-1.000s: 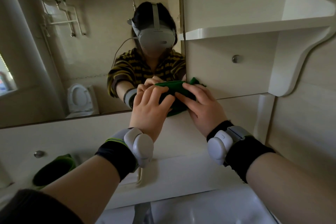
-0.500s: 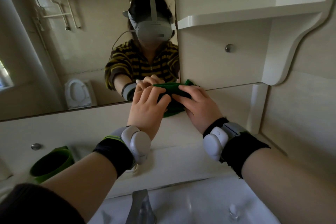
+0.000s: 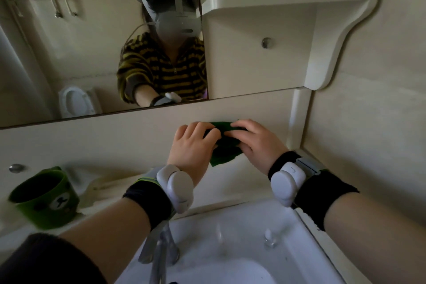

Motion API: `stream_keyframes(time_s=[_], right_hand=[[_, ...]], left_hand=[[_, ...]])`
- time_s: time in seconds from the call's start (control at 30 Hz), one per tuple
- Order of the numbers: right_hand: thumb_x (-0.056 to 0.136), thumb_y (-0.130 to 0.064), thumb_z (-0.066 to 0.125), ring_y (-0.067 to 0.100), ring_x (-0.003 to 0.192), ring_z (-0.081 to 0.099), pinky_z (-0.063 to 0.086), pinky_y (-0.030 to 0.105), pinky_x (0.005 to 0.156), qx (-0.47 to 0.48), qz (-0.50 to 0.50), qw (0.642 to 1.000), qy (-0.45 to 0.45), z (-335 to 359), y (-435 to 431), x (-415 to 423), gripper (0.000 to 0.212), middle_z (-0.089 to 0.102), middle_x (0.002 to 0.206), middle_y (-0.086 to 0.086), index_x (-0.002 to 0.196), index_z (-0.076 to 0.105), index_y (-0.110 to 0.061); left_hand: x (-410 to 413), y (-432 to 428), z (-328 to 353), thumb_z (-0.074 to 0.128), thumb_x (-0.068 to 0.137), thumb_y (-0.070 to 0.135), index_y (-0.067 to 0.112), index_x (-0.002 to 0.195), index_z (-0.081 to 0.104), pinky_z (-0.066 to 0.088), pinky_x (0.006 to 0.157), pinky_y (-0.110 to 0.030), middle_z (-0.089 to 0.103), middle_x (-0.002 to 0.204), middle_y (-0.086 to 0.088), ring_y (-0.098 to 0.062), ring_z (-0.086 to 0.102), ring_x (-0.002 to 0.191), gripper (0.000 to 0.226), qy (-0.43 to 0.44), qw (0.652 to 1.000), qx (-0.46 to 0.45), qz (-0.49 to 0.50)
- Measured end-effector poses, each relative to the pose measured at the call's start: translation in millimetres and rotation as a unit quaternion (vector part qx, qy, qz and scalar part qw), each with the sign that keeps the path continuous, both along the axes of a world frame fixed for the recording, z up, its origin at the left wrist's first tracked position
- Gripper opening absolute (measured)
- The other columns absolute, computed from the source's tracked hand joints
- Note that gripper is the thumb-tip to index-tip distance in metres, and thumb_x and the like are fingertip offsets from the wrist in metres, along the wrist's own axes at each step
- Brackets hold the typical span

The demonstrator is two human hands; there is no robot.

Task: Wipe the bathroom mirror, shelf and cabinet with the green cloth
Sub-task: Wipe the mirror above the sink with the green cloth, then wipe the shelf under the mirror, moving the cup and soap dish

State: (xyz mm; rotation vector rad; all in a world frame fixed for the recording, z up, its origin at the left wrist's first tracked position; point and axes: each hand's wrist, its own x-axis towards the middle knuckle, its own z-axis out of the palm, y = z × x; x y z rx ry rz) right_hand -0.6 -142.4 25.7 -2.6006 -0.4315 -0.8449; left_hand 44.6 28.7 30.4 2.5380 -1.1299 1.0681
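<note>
Mirror (image 3: 69, 53) is mounted at upper left; a person in a headset and striped top is reflected in it. Cabinet (image 3: 253, 71) is set directly to the right of the mirror, door closed. White sink (image 3: 230, 233) is seen at the bottom of the view. Shelf (image 3: 276, 0) is fixed above the cabinet door and is carried by a curved side panel. Counter (image 3: 129, 182) runs behind the sink. Green mug (image 3: 43, 198) is stood on it at far left, well apart from the hands.

Left hand (image 3: 193, 147): fingers are curled over the left end of the green cloth (image 3: 224, 152). Right hand (image 3: 258, 143): fingers are curled over its right end.

The cloth is held bunched between both hands, below the mirror's lower edge and above the back of the counter. A loose corner hangs beneath the hands. Contact with the pale panel behind cannot be told.

Faucet (image 3: 161, 253) is seen at the sink's rear edge. A round knob (image 3: 266, 42) is fitted on the cabinet door.
</note>
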Motion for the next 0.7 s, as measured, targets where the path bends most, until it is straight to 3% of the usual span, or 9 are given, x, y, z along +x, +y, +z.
stream_keyframes(time_s=[0.07, 0.23, 0.33, 0.47, 0.6, 0.7], right_hand=[[0.083, 0.005, 0.054, 0.033, 0.112, 0.052, 0.043, 0.037, 0.094, 0.008, -0.004, 1.000, 0.029, -10, -7, -5, 0.034, 0.056, 0.122, 0.016, 0.114, 0.065, -0.006], [0.085, -0.003, 0.054, 0.025, 0.116, 0.047, 0.037, 0.030, 0.098, -0.051, -0.033, 0.991, 0.116, -37, -24, -14, 0.040, 0.052, 0.128, 0.004, 0.122, 0.060, -0.016], [0.090, -0.025, 0.051, 0.018, 0.121, 0.039, 0.025, 0.025, 0.103, -0.128, -0.053, 0.972, 0.191, -48, -31, -16, 0.042, 0.047, 0.133, -0.006, 0.132, 0.048, -0.026], [0.091, -0.051, 0.043, 0.012, 0.127, 0.033, 0.013, 0.025, 0.109, -0.156, -0.076, 0.972, 0.160, -48, -29, -15, 0.051, 0.044, 0.137, -0.009, 0.136, 0.041, -0.026], [0.095, -0.041, 0.041, 0.014, 0.133, 0.026, 0.018, 0.024, 0.108, -0.100, -0.033, 0.973, 0.205, -53, -9, -10, 0.052, 0.035, 0.145, -0.003, 0.141, 0.032, -0.019], [0.098, -0.038, 0.032, 0.014, 0.139, 0.015, 0.017, 0.030, 0.113, -0.049, -0.059, 0.961, 0.264, -66, 2, -6, 0.051, 0.022, 0.152, -0.006, 0.145, 0.023, -0.022]], left_hand=[[-4, -6, -12, 0.067, 0.082, 0.014, 0.012, 0.097, 0.065, 0.044, 0.083, -0.041, 0.063, 0.103, -0.008, -0.032, 0.060, 0.094, 0.015, 0.028, 1.000, 0.005, -0.002], [-8, -20, -45, 0.044, 0.095, 0.028, 0.026, 0.121, 0.051, 0.025, 0.095, -0.028, 0.052, 0.125, 0.005, -0.020, 0.045, 0.117, 0.027, 0.149, 0.988, 0.052, 0.003], [-7, -25, -58, 0.038, 0.098, 0.031, 0.031, 0.133, 0.045, 0.025, 0.101, -0.026, 0.045, 0.139, 0.009, -0.014, 0.039, 0.127, 0.035, 0.234, 0.969, 0.076, 0.008], [-6, -21, -64, 0.036, 0.099, 0.040, 0.025, 0.146, 0.028, 0.016, 0.109, -0.025, 0.022, 0.154, 0.006, -0.012, 0.023, 0.139, 0.050, 0.274, 0.957, 0.088, 0.038], [-7, -19, -69, 0.032, 0.099, 0.045, 0.022, 0.148, 0.020, 0.012, 0.111, -0.025, 0.019, 0.155, 0.004, -0.011, 0.020, 0.141, 0.056, 0.301, 0.947, 0.095, 0.064], [-8, -20, -75, 0.024, 0.101, 0.041, 0.022, 0.149, 0.014, 0.006, 0.113, -0.027, 0.015, 0.156, 0.007, -0.010, 0.013, 0.142, 0.053, 0.310, 0.944, 0.090, 0.074]])
